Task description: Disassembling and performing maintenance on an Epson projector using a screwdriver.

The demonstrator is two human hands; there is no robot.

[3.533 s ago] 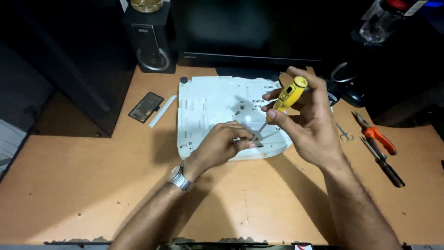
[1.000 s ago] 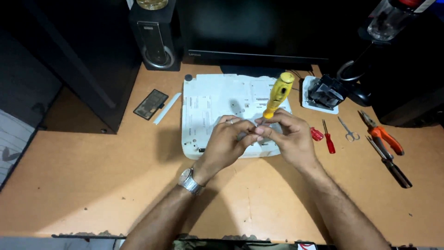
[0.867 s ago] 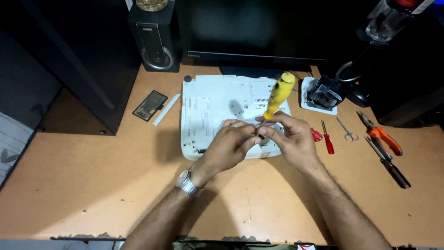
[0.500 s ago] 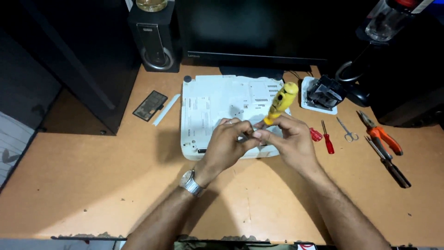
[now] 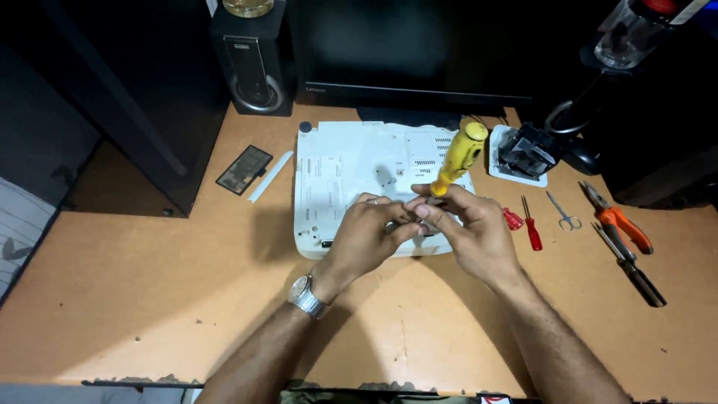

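Both hands meet over white upturned laptop (image 5: 351, 176): right hand (image 5: 471, 232) grip clenched on yellow-handled screwdriver (image 5: 458, 157), tilted; left hand (image 5: 366, 236) pinches near its tip.

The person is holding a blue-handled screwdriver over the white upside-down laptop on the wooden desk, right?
Not quite: the head view shows the screwdriver handle is yellow, not blue. The right hand holds it over the white upside-down laptop on the wooden desk.
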